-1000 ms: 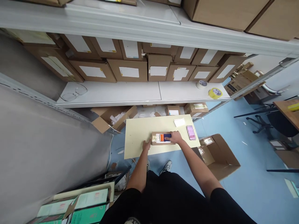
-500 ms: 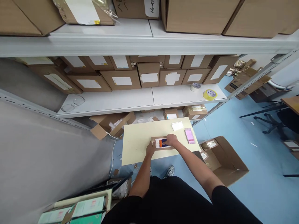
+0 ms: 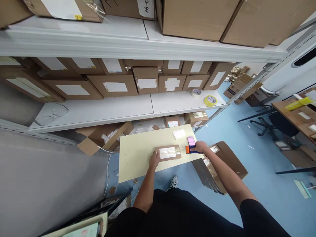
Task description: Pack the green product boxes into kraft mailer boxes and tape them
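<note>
A flat cardboard package (image 3: 177, 153) with a white label under clear tape lies on the cream tabletop (image 3: 134, 158). My left hand (image 3: 154, 159) grips the package's left end, thumb on top. My right hand (image 3: 200, 147) is closed around an orange and dark blue hand tool (image 3: 188, 149), held near the table's right side, apart from the package. Its exact kind is too small to tell. Just behind the tool is a phone with a pink screen (image 3: 191, 141), partly covered by it. White paper slips (image 3: 179, 133) lie at the table's back right.
A white shelf (image 3: 111, 107) beyond the table carries labelled boxes (image 3: 115, 86), a white tape roll (image 3: 196, 93) and a yellow one (image 3: 210, 101). Open cartons stand at right (image 3: 233, 161) and back left (image 3: 90, 148). A chair (image 3: 283, 123) is farther right.
My right hand has moved right with the tool, off the package to beside the phone. The package's label is now uncovered. My left hand stays on the package. The view has turned right.
</note>
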Demonstrator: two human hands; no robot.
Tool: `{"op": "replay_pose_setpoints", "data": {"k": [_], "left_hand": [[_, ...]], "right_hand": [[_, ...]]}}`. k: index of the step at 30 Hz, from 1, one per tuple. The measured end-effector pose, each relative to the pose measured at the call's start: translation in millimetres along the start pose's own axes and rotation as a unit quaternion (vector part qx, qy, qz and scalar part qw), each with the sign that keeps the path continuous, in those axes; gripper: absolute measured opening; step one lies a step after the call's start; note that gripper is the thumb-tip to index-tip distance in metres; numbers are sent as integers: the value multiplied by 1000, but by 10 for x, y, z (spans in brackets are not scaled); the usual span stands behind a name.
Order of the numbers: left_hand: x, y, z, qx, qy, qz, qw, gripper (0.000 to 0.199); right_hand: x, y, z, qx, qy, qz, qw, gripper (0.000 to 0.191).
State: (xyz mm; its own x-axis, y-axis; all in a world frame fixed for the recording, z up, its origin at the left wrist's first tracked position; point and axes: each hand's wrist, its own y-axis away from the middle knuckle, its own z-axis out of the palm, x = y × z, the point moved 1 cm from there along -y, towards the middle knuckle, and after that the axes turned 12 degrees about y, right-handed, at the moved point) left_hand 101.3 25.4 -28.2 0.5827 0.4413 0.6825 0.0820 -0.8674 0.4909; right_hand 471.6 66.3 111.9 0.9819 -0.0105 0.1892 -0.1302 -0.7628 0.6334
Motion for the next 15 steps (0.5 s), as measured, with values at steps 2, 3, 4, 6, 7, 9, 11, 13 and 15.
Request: {"op": "replay_pose_setpoints", "data": {"k": [2, 3, 4, 6, 7, 9, 11, 13, 15], "left_hand": [[-56, -20, -35, -8, 24, 5, 1000, 55], [-93, -28, -67, -13, 40, 7, 999, 54], [-135, -35, -108, -16, 53, 11, 998, 52], [-237, -50, -218, -17, 76, 12, 997, 48], [-294, -57, -286, -14, 84, 9, 996, 48], [-413, -70, -439, 3, 97, -8, 995, 50], [-518, -74, -609, 29, 104, -33, 994, 55], [-588, -60, -786, 57, 109, -55, 991, 60], [-603, -21, -950, 81, 116, -59, 988, 59]], "right_hand": [[-76, 42, 5, 0, 0, 7, 1000, 67], [-151, 71, 1, 0, -3, 10, 1000, 66], [-242, 105, -8, 0, -8, 11, 1000, 66], [-448, 187, -50, 0, -20, 7, 1000, 68], [-557, 234, -86, 5, -24, 1, 1000, 68], [-789, 332, -188, 22, -29, -22, 999, 69], [-1059, 425, -324, 37, -35, -53, 997, 70], [-1385, 507, -481, 44, -33, -81, 995, 70], [-1760, 577, -637, 56, -19, -93, 994, 72]]}}
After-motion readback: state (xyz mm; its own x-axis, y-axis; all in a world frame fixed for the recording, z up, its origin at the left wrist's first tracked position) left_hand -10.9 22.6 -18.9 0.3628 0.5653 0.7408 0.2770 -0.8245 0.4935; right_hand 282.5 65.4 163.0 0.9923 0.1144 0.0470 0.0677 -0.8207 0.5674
